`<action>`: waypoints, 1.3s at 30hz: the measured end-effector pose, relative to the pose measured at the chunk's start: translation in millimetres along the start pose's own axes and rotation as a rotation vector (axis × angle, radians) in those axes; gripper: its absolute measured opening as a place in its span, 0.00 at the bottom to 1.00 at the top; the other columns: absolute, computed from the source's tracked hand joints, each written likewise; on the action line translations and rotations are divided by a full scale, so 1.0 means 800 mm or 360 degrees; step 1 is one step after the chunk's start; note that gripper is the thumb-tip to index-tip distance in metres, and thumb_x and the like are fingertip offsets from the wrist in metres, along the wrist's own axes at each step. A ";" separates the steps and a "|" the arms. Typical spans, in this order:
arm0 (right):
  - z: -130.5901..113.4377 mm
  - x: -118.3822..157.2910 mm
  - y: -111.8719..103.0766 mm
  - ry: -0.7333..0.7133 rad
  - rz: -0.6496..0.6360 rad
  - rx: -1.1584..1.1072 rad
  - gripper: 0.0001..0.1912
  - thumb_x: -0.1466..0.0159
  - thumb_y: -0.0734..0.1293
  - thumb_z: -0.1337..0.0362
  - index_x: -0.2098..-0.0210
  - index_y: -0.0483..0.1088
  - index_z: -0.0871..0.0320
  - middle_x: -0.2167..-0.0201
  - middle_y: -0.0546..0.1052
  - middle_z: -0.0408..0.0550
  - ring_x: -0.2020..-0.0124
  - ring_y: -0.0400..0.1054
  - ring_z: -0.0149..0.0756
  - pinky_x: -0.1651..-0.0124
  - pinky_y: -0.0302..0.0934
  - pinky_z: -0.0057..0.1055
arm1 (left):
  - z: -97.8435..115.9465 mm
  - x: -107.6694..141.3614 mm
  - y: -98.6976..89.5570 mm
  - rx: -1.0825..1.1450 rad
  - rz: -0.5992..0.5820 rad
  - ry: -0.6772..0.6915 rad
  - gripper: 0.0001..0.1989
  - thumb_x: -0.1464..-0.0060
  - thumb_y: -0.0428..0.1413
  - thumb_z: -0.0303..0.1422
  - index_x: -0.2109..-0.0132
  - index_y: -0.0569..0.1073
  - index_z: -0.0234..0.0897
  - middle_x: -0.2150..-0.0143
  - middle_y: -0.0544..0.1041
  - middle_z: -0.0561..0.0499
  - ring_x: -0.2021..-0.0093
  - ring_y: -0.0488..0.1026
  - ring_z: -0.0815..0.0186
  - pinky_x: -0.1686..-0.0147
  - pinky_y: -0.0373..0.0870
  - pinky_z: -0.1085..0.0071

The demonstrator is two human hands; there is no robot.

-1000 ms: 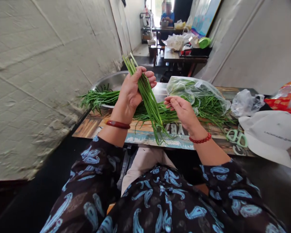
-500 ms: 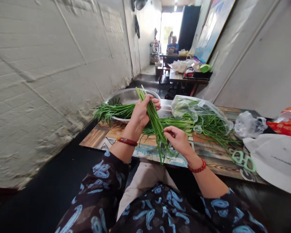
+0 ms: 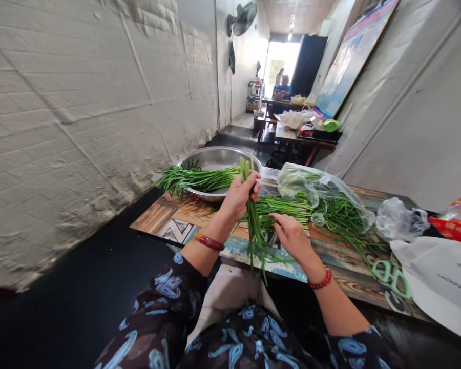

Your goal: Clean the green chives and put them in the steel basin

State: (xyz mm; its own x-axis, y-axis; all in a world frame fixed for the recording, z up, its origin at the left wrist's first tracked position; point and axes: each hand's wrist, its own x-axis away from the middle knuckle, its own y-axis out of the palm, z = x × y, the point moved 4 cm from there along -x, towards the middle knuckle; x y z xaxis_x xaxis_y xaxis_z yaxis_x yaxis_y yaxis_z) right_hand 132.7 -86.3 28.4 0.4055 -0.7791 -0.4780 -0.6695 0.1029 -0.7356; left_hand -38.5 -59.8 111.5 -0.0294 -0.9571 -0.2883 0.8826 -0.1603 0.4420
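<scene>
My left hand [image 3: 239, 199] is closed around a bunch of garlic chives [image 3: 255, 231], pale stem ends up and green leaf tips hanging over the table's front edge. To the right of that bunch, my right hand [image 3: 292, 238] has its fingers stretched out and holds nothing I can make out. More chives [image 3: 209, 178] lie across a wide metal bowl [image 3: 230, 154], their leaves spilling over its left rim. Behind my right hand, a loose pile of chives [image 3: 286, 207] rests on the wooden table [image 3: 153, 218], partly inside a clear plastic bag [image 3: 297, 177].
Green-handled scissors [image 3: 392, 277], a white cap [image 3: 441, 279], a crumpled clear bag [image 3: 397, 218] and a red package [image 3: 459, 220] lie at the right. Further back stands another table with bags [image 3: 292, 119]. People [image 3: 283, 89] are near the far doorway. A wall runs along the left.
My right hand has come off the lower leaves of the bunch and its fingers have straightened. The left hand now holds the bunch more upright. The view has tilted up slightly.
</scene>
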 end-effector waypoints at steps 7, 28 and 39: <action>-0.022 -0.018 -0.023 0.0173 0.0102 -0.1049 0.35 0.36 0.66 0.47 0.35 0.58 0.55 0.38 0.68 0.56 0.41 0.67 0.45 0.39 0.62 0.43 | -0.039 0.032 0.033 -0.1326 -0.0373 0.0342 0.07 0.40 0.51 0.34 0.65 0.67 0.35 0.70 0.70 0.53 0.69 0.68 0.69 0.68 0.66 0.73; 0.086 -0.052 -0.158 0.0884 0.1617 -0.2448 0.20 0.28 0.56 0.57 0.76 0.55 0.56 0.86 0.48 0.29 0.89 0.43 0.20 0.84 0.46 0.18 | -0.077 0.058 -0.079 -0.2664 -0.0261 -0.0117 0.16 0.41 0.48 0.26 0.48 0.71 0.39 0.54 0.80 0.44 0.56 0.77 0.58 0.60 0.68 0.69; 0.138 -0.038 -0.185 0.0936 0.1821 -0.2868 0.22 0.27 0.53 0.56 0.77 0.57 0.56 0.88 0.47 0.28 0.90 0.41 0.17 0.85 0.41 0.16 | -0.079 0.063 -0.143 -0.2300 -0.0067 -0.0023 0.17 0.36 0.42 0.38 0.60 0.74 0.36 0.64 0.78 0.46 0.62 0.73 0.61 0.61 0.65 0.69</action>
State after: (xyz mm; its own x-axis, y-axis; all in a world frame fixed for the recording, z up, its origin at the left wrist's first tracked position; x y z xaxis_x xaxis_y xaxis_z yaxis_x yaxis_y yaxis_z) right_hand 288.3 -9.7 99.2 -0.4097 -0.8989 0.1552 -0.2507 0.2745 0.9283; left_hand -110.9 -74.2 -7.4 -0.0636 -0.9615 -0.2672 0.5742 0.1837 -0.7978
